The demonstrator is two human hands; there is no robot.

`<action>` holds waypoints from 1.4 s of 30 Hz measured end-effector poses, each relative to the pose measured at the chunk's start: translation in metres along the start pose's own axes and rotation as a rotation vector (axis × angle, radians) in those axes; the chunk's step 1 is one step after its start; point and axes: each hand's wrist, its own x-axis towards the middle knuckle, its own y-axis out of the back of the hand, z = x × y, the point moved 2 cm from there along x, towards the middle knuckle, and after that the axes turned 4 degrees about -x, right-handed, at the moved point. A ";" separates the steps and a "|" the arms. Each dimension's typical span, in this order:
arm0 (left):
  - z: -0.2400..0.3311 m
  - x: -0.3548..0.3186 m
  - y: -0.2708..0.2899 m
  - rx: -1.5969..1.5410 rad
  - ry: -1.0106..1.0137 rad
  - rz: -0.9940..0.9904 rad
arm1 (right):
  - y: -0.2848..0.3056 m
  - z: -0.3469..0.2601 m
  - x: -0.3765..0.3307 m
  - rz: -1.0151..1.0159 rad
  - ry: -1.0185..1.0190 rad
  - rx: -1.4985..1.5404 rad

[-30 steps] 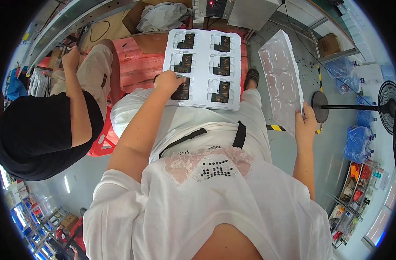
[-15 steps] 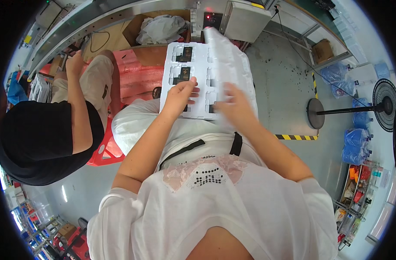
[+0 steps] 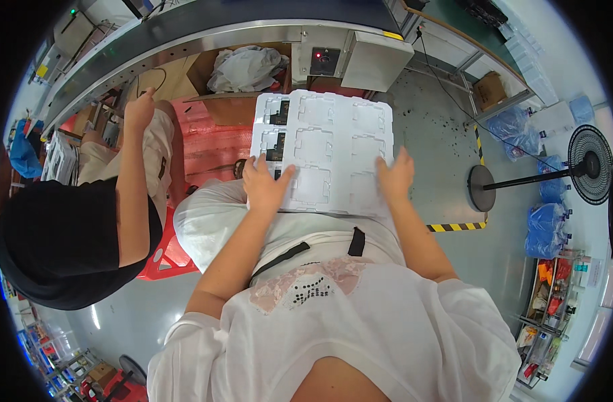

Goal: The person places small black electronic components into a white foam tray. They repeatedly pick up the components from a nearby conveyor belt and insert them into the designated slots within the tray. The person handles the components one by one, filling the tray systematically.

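Observation:
A white molded plastic tray [image 3: 259,120] rests on my lap, with dark flat rectangular pieces [image 3: 275,145] showing in its left column of recesses. A white piece with recess outlines [image 3: 342,151] lies over the middle and right, and its left edge cuts across the dark pieces. Whether it is a second tray or a sheet, I cannot tell. My left hand [image 3: 266,184] lies on the lower left part, fingers spread, partly hiding the lowest dark piece. At the right edge, my right hand [image 3: 395,177] touches the white piece, slightly blurred, with fingers apart.
A person in a black top [image 3: 65,234] sits close on my left. Ahead runs a metal-edged bench [image 3: 246,39] with a cardboard box [image 3: 229,107] holding plastic bags beneath it. A black standing fan [image 3: 591,164] and blue-wrapped bottles [image 3: 547,228] are on the right.
The loose translucent white sheet seen raised over the tray's right side no longer stands up; a flat white piece covers the middle and right. My right hand moved to the right edge, my left slightly lower.

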 end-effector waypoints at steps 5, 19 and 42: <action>-0.062 -0.016 -0.035 -0.013 0.050 -0.065 | -0.040 0.040 0.003 -0.634 -0.078 0.226; -0.069 0.008 0.005 -0.477 0.230 -0.348 | -0.052 0.001 -0.023 -0.448 -0.134 0.333; -0.062 -0.003 0.021 -0.151 0.284 -0.356 | -0.051 0.002 -0.033 -0.311 -0.082 0.344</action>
